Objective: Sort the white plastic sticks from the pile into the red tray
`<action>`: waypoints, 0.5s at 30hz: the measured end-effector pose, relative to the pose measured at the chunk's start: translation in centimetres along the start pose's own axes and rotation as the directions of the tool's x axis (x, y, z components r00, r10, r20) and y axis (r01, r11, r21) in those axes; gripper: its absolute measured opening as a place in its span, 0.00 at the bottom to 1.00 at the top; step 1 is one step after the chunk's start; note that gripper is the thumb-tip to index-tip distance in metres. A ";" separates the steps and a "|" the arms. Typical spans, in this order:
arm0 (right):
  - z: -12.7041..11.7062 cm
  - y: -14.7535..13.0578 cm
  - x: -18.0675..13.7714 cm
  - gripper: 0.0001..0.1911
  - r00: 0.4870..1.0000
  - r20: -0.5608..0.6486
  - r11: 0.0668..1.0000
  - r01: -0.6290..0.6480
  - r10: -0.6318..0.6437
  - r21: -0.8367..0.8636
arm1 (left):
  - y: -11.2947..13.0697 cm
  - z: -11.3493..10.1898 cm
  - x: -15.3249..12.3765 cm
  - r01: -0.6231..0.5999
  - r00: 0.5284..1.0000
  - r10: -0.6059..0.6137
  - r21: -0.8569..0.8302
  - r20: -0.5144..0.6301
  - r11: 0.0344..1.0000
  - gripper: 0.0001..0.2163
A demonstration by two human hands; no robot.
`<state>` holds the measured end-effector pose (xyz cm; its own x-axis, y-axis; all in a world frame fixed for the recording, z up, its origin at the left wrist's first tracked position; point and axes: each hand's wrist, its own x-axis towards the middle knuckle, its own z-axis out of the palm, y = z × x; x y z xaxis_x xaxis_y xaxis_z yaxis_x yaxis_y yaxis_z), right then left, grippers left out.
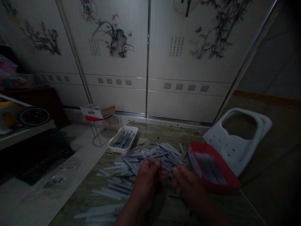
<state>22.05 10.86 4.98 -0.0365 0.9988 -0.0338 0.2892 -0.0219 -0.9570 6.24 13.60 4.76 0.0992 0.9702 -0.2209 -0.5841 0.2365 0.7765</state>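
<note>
2 hands working over a heap of slender tubes (162, 153) on a table (178, 128).
The left hand (149, 172) pinches a thin clear tube (165, 166) between thumb and fingers; the right hand's (185, 179) fingertips bunch nearby, their grip unclear. From the hands, the heap spreads from 9 to 12 o'clock, a white tray (117, 150) sits at 11, a red bin (201, 146) at 3.

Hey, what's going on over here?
Someone is working with two bare hands over a loose pile of slim, pen-like pieces on a table. The left hand seems to pinch a slim clear piece; the right hand is close beside it, but it's too dim to tell what its fingers hold. More slim pieces lie in a white container beyond the pile and a red container on the right.
</note>
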 end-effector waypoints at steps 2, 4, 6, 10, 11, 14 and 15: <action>0.1 -0.1 0.0 0.26 0.999 0.010 0.999 -0.032 0.031 0.041 | 0.0 0.0 0.0 0.001 1.000 -0.001 0.000 0.014 1.000 0.12; 0.2 0.0 0.1 0.28 0.998 0.017 0.994 -0.063 0.061 0.088 | 0.0 -0.1 0.0 -0.002 1.000 0.002 -0.006 0.007 1.000 0.11; 0.1 0.1 0.2 0.28 0.998 0.003 0.991 -0.065 0.065 0.119 | 0.0 -0.2 0.1 -0.009 1.000 0.009 -0.014 -0.012 1.000 0.11; 0.1 0.2 0.4 0.21 0.998 -0.057 0.995 -0.015 0.021 0.102 | -0.2 -0.5 0.3 -0.019 1.000 0.019 -0.026 -0.014 0.999 0.12; 0.0 0.2 0.4 0.20 0.998 -0.058 0.995 -0.012 0.017 0.094 | -0.2 -0.5 0.4 -0.019 1.000 0.019 -0.025 -0.006 0.999 0.13; 0.0 0.2 0.3 0.21 0.999 -0.038 0.997 -0.008 0.011 0.079 | -0.3 -0.6 0.3 -0.021 0.999 0.022 -0.014 0.025 1.000 0.12; 0.0 0.3 0.3 0.23 0.999 -0.032 0.997 -0.012 0.014 0.080 | -0.2 -0.6 0.3 -0.023 0.999 0.023 -0.010 0.040 1.000 0.12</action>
<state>22.09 11.16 4.67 -0.0017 0.9993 -0.0384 0.2124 -0.0372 -0.9765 5.96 13.78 4.18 0.1177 0.9768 -0.1789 -0.5945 0.2136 0.7752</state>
